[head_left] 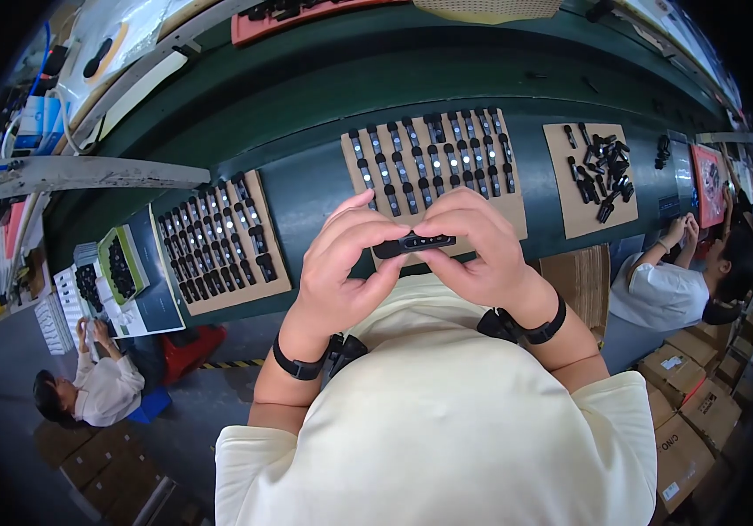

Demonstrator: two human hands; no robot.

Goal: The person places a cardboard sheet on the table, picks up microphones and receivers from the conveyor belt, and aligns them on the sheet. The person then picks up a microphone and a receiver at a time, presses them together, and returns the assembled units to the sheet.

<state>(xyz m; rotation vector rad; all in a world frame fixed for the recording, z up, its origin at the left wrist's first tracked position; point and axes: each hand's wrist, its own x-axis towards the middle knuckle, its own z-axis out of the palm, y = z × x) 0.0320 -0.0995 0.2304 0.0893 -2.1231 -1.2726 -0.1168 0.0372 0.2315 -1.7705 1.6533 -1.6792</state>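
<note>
In front of my chest, my left hand (334,263) and my right hand (482,250) pinch a small black microphone (415,244) between thumbs and fingertips, one hand at each end. It lies level, and a row of small light spots shows on its side. Part of each end is hidden by my fingers. Just beyond my hands is a cardboard sheet (510,219), with several rows of similar microphones (410,167) with dark rounded heads and a pale round spot on each body. My hands cover its near edge.
A second cardboard sheet (277,267) with rows of microphones is at left; a third sheet (580,221) at right bears a loose pile (606,167). The green workbench (306,180) runs across. Co-workers sit at left (109,386) and right (670,285). Cartons (679,456) stand lower right.
</note>
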